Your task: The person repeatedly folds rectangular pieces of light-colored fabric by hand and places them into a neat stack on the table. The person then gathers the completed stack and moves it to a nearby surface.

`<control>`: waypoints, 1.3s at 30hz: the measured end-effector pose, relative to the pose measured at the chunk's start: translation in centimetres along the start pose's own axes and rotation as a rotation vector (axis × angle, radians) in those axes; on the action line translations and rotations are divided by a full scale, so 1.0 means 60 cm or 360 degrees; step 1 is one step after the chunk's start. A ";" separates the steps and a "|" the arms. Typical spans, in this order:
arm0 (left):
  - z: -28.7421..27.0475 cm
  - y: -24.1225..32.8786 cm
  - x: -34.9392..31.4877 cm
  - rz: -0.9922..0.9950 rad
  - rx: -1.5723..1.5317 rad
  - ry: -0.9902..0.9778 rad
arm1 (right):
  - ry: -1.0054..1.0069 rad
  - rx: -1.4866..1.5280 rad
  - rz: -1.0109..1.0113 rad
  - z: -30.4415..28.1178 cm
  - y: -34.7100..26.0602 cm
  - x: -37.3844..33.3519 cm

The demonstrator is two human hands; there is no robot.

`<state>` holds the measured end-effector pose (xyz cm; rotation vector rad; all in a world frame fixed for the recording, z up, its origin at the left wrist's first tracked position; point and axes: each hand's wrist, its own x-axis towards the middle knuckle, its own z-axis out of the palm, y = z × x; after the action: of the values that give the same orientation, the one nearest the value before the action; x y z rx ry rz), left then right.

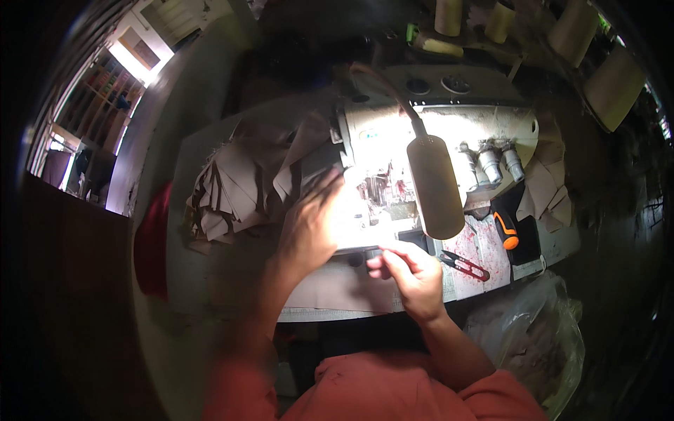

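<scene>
A sewing machine [449,126] stands on the table, its needle area [382,189] lit so brightly that detail washes out. My left hand [305,235] lies along the left side of the glare, fingers stretched toward the machine and slightly blurred. Just in front of the needle area, my right hand [419,277] has its thumb and forefinger pressed together at the near edge of the bright machine bed. What sits in that pinch is too small and overexposed to make out. A lamp [435,186] with a bent neck partly covers the machine.
Pale cut fabric pieces [235,186] are piled on the left. Red-handled thread snips [469,266] and an orange-and-black handled tool [507,231] lie on the right. A clear plastic bag [562,330] hangs below the table's right front edge. Thread cones [448,17] stand behind.
</scene>
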<state>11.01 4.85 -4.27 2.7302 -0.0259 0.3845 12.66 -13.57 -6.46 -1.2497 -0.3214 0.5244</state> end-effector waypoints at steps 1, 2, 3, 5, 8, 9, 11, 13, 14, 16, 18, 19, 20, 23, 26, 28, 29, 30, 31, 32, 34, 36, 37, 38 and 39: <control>-0.003 -0.006 0.008 -0.0142 -0.0011 -0.0166 | 0.0005 -0.0014 0.0003 -0.009 0.004 -0.009; -0.002 -0.011 0.019 -0.0268 -0.0035 -0.0328 | 0.0023 -0.0040 -0.0003 -0.022 0.007 -0.018; 0.004 -0.023 0.023 -0.0209 0.0011 -0.0308 | 0.0060 -0.0041 0.0037 -0.030 0.007 -0.026; 0.007 -0.054 0.050 0.0280 0.0345 0.0027 | 0.0118 -0.0042 0.0124 -0.041 0.002 -0.043; 0.008 -0.104 0.095 0.0443 0.0664 0.0625 | 0.0076 -0.0195 0.0127 -0.045 0.000 -0.067; 0.018 -0.135 0.096 0.0257 0.0724 0.0626 | 0.0039 -0.0252 0.0134 -0.045 0.000 -0.074; -0.003 -0.128 0.069 0.0246 0.1089 0.0742 | 0.0034 -0.0389 0.0150 -0.049 -0.004 -0.090; -0.044 -0.052 0.015 -0.0207 0.0432 0.0759 | 0.0079 -0.0431 0.0183 -0.064 0.005 -0.096; -0.039 -0.016 -0.029 -0.0446 0.0102 0.0742 | 0.0092 -0.0426 0.0226 -0.076 0.015 -0.102; 0.003 0.036 -0.117 0.0150 0.0070 0.0410 | 0.0067 -0.0442 0.0287 -0.084 0.018 -0.109; 0.055 0.107 -0.169 -0.0057 -0.0073 0.0186 | 0.0019 -0.0492 0.0343 -0.083 0.017 -0.116; 0.085 0.124 -0.181 -0.0181 0.0035 0.0168 | -0.0028 -0.0528 0.0309 -0.085 0.021 -0.117; 0.109 0.124 -0.188 -0.0214 0.0100 0.0151 | -0.0050 -0.0542 0.0313 -0.081 0.017 -0.118; 0.142 0.113 -0.194 -0.0213 0.0147 0.0143 | -0.0050 -0.0554 0.0281 -0.076 0.009 -0.116; 0.134 0.103 -0.196 -0.0232 -0.0433 0.0282 | -0.0015 -0.0436 0.0346 -0.084 0.016 -0.119; 0.131 0.095 -0.195 -0.0238 -0.0561 0.0355 | -0.0009 -0.0425 0.0436 -0.071 0.020 -0.104; 0.132 0.093 -0.196 -0.0244 -0.0634 0.0389 | -0.0002 -0.0424 0.0487 -0.063 0.021 -0.096; 0.133 0.089 -0.196 -0.0242 -0.0716 0.0398 | -0.0069 -0.0376 0.0591 -0.056 0.021 -0.086; 0.133 0.085 -0.196 -0.0240 -0.0798 0.0407 | -0.0136 -0.0327 0.0694 -0.048 0.021 -0.075; 0.132 0.082 -0.197 -0.0238 -0.0878 0.0424 | -0.0209 -0.0282 0.0793 -0.041 0.023 -0.068; 0.130 0.081 -0.198 -0.0210 -0.0946 0.0447 | -0.0274 -0.0187 0.0756 -0.035 0.034 -0.062; 0.131 0.080 -0.199 -0.0236 -0.1001 0.0473 | -0.0248 -0.0144 0.0716 -0.028 0.037 -0.059; 0.132 0.081 -0.200 -0.0267 -0.1021 0.0487 | -0.0136 -0.0184 0.0633 -0.024 0.036 -0.060; 0.134 0.082 -0.201 -0.0294 -0.1047 0.0499 | -0.0110 -0.0353 0.0554 -0.028 0.038 -0.063; 0.136 0.082 -0.201 -0.0285 -0.1064 0.0535 | -0.0084 -0.0521 0.0473 -0.038 0.044 -0.064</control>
<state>1.22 -3.18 -12.94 1.9698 0.1517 0.6423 10.06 -16.90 -9.46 -1.6158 -0.2734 0.7824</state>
